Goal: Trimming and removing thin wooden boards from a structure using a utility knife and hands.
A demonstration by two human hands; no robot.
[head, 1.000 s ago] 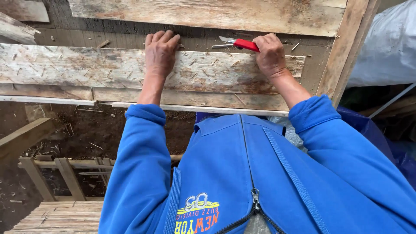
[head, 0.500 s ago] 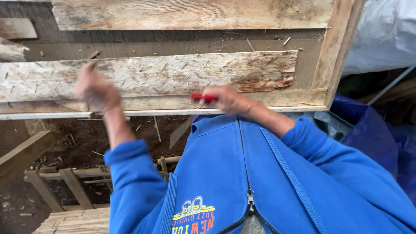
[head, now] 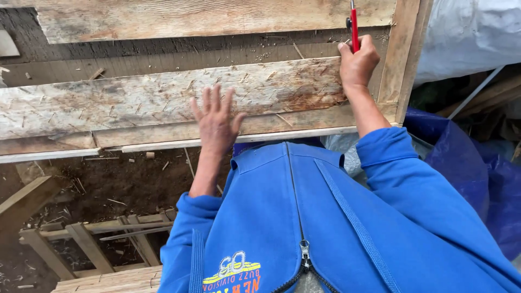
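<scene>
Weathered plank [head: 135,97] laid across wooden frame, surface rough and splintered. Left hand [head: 216,120] pressed flat on plank near its lower edge, fingers spread wide, nothing gripped. Right hand [head: 358,64] closed around red-handled tool [head: 354,24], held upright at plank's right end, just beside frame's vertical post [head: 401,59]. Tool tip cut off by picture's top edge; kind of tool cannot be told. Hands well apart along plank. Blue zip jacket [head: 325,228] seen below. Blue tarp [head: 461,168] at right; wood scraps [head: 87,239] on ground at lower left.

head view | looks steeply down | close over wooden boards [head: 163,97] | single view
</scene>
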